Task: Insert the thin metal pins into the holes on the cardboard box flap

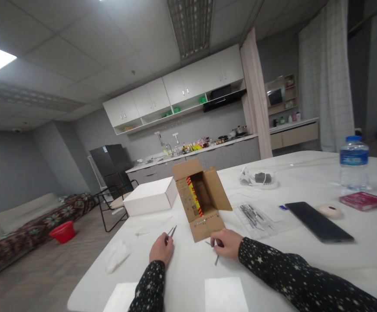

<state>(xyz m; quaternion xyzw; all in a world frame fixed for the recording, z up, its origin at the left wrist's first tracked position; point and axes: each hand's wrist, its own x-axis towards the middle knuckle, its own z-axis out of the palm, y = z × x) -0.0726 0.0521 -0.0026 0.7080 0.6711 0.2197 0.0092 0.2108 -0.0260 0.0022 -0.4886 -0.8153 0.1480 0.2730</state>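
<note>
- The left hand [161,249] rested on the white worktop [305,173], fingers curled together and pinching a pair of slim metal tweezers [172,231] whose tips pointed toward the open cardboard box [200,199]; the grip sat low on the shank, which seemed a sound hold for fine work.
- The right hand [224,243] lay just in front of the box, fingers pressed together on something small; what exactly they pinched was too small to tell; a thin metal pin [216,260] lay on the worktop just below that hand.
- The box stood tilted with its flaps spread, a red and yellow strip [193,196] showing inside; its front flap lay flat on the worktop between the two hands.
- Judged from this, the work called for both wrists staying planted on the worktop, so that the tweezer tips moved only from the fingers; small parts near the edge of the flap could roll off otherwise.
- A clear tray of metal tools [253,215] lay to the right of the box, near the right hand; a black phone [318,221] lay beyond it; a white box [151,197] stood to the left; a water bottle [354,162] stood well apart at the far right.
</note>
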